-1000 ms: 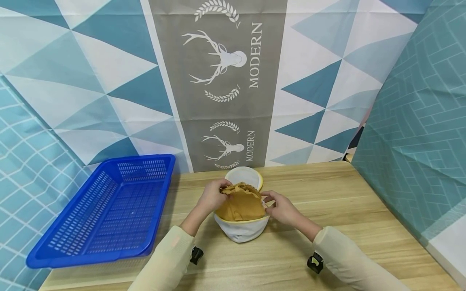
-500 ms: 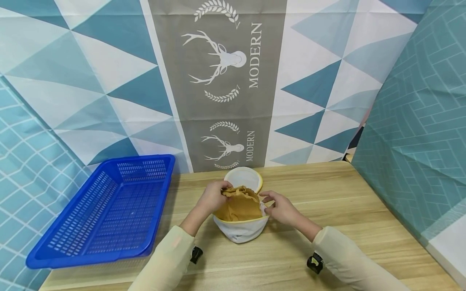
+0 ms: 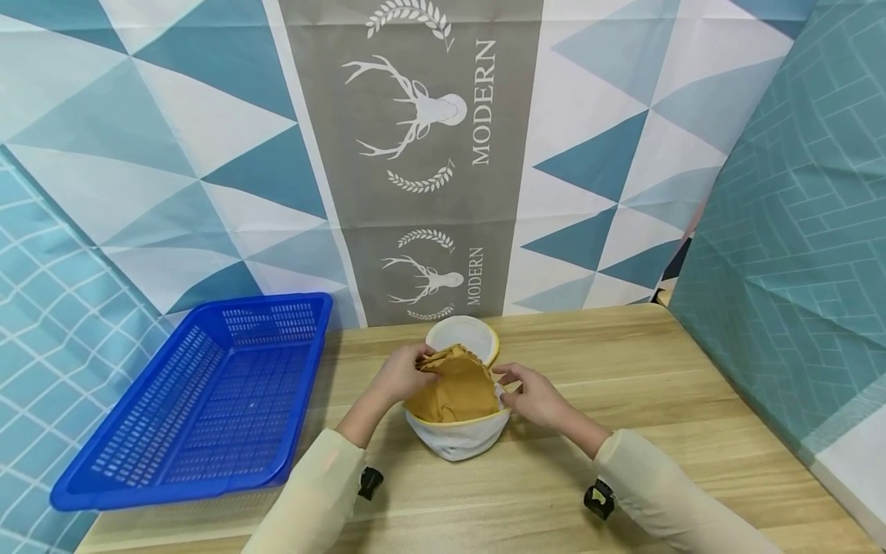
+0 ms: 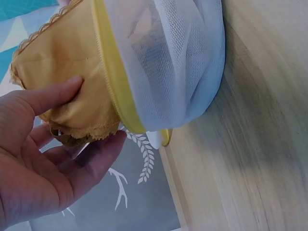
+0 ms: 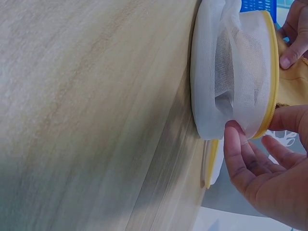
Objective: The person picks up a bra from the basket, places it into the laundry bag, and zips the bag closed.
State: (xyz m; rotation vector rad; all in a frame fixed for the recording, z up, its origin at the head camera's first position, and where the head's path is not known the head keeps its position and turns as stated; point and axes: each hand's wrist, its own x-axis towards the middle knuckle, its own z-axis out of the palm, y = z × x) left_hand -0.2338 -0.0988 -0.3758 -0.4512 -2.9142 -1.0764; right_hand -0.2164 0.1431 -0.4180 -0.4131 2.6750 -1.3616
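A white mesh laundry bag with a yellow zip rim stands on the table, its round lid folded back behind it. From its mouth rises a mustard-coloured, lace-edged garment; its lower part is hidden inside. My left hand pinches the garment's upper left edge, thumb on the near face, as the left wrist view shows, with fingers behind the lace. At the right side of the bag, my right hand holds the rim, thumb at the yellow zip and fingers against the outer mesh.
A blue plastic basket with slotted sides stands on the left of the wooden table. Behind the table hangs a patterned cloth with deer motifs. Teal-patterned sheeting borders the right side.
The garment's lace edge dips slightly, then rises again and spreads in my left hand. The bag has shifted slightly left. My right hand stays almost in place at the rim.
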